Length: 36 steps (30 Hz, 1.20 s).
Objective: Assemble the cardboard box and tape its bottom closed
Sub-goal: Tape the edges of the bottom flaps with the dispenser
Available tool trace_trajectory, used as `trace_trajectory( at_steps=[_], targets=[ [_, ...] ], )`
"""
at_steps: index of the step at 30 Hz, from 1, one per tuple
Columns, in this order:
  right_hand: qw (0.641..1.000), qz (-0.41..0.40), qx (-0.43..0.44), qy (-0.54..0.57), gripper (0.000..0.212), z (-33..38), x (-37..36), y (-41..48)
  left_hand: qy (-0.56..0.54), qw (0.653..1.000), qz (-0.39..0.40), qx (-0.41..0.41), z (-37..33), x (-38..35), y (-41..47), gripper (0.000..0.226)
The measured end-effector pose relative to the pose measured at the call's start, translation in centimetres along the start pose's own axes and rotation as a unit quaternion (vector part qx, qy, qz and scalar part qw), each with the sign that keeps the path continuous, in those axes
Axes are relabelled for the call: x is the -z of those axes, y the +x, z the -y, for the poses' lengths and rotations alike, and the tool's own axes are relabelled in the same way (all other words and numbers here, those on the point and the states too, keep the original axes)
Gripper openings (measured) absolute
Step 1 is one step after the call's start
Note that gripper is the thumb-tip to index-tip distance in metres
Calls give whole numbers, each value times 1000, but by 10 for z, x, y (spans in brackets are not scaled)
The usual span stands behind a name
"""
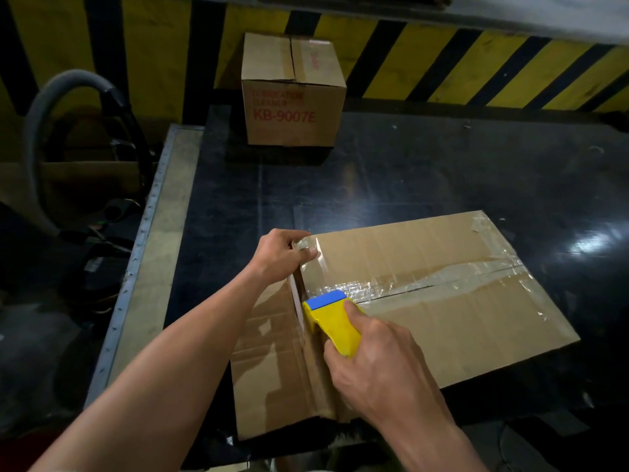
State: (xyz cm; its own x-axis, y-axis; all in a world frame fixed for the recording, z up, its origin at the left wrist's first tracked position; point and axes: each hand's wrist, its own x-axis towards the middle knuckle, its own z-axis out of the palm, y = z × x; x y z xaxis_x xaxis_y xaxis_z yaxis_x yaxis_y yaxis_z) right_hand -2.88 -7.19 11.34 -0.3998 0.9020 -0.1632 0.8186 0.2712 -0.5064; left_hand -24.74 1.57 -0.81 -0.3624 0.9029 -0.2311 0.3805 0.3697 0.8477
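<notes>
While the cardboard box stands on the dark table with its taped bottom flaps facing up, we steady its near-left corner with our left hand, fingers curled over the edge and thumb pressed on the clear tape there. Our right hand wraps tightly around the yellow tape dispenser, its blue end touching the centre seam. A second, printed box sits well apart at the table's far edge.

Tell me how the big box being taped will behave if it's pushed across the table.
The box looks empty, so probably light and quick to slide on the glossy table. Its large cardboard faces may flex, and the left hand seems to be steadying it.
</notes>
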Motion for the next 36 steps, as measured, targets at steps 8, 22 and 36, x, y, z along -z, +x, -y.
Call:
trace_trajectory(
  at_steps=[8,22,36],
  targets=[
    [999,33,-34,-20,58,-11,-4,-29,55,998,-23,-14,-3,-5,-1,42],
    [999,22,14,-47,63,-27,-6,-35,465,871,91,-133,-8,-28,-46,75],
    [998,43,-26,-31,72,-50,-5,-81,415,898,96,-108,-12,-31,-46,77]
  ],
)
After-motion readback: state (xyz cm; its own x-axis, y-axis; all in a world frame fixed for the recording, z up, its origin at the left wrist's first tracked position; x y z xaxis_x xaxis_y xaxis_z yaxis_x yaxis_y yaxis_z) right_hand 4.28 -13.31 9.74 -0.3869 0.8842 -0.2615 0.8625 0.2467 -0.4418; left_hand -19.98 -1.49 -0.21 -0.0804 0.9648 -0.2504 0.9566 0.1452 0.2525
